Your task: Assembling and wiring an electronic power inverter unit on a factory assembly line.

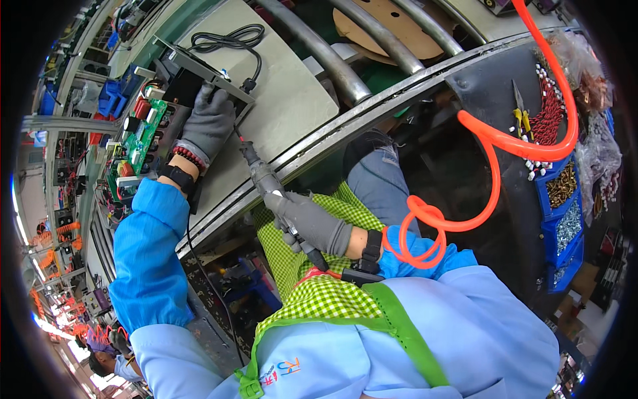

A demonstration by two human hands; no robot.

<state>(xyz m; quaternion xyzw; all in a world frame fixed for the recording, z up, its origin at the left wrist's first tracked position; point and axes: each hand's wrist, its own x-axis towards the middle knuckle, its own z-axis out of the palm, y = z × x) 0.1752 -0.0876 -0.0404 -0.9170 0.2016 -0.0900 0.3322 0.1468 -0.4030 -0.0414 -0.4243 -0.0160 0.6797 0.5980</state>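
Observation:
My left hand (210,121), in a grey glove, grips the inner side of a narrow grey metal panel (211,74). A black power cord (229,41) lies coiled beyond the panel, its plug end at the panel's near corner. In my right hand (309,223), also gloved in grey, is a dark power screwdriver (264,174). Its thin bit points up and left, close to the panel's near end; whether it touches cannot be made out. Beside my left wrist stands a green circuit board (147,136) with capacitors and other parts.
The work sits on a pale board (282,83) over metal rollers (325,56), with a metal rail along the near edge. An orange hose (495,179) loops at right. Blue bins (565,229) hold screws; yellow-handled pliers (522,120) lie near red-black wires. Another person (109,359) is far left.

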